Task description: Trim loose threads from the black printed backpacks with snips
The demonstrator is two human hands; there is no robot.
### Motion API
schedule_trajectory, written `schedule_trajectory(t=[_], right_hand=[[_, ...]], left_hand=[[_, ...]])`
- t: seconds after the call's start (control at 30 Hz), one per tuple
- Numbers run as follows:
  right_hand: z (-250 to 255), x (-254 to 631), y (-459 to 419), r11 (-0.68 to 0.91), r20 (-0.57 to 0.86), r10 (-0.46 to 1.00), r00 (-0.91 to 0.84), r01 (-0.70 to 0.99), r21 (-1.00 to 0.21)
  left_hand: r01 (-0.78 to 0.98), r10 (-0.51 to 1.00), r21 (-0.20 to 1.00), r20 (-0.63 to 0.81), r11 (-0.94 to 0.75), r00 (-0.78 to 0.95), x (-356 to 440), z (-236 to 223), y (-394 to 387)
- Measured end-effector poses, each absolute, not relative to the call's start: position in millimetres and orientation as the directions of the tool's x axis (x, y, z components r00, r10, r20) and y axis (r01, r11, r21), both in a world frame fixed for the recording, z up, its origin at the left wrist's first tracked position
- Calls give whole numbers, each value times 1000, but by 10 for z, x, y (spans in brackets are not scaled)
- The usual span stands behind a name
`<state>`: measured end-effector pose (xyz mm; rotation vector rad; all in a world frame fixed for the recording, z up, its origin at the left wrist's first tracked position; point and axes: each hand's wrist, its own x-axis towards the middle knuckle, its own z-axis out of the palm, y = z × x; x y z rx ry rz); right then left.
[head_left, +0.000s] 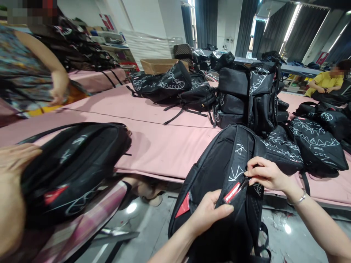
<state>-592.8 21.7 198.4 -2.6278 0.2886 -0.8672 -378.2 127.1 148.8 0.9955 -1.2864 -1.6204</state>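
Observation:
A black backpack with white scribble lines leans upright against the table's front edge. A red label sits on its side panel, and a red triangular patch shows lower left. My left hand grips the panel just below the label, thumb on top and fingers partly hidden behind the fabric. Beside the label's upper end, my right hand is closed in a pinch on a small black zip pull. A bracelet circles my right wrist.
Across the pink table lie a stack of black backpacks, more bags at right and others farther back. At left, another person's hand touches a black backpack. A cardboard box stands behind.

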Motion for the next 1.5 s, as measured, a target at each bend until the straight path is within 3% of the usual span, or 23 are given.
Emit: schedule_trajectory(t=[0.63,0.93,1.13,1.5], right_hand=[[1988,-5866,390,-949,475,-299,828,-204,-242],[1790,-5919,538,-918,596,-396,699,-312,-244],[1630,-5977,678,-854,671,-512,536,-402,-330],[1595,-6043,1027,-724,635,-644,428,-609,-324]], left_hand=[[63,-931,988,-110,-140,-348,-3860,1560,1195],[27,-953,994,-95,-107,-288,-3956,1579,1119],[66,-958,991,-94,-116,-271,-4032,1562,1087],[36,-975,998,-48,-57,-218,-4188,1655,1105]])
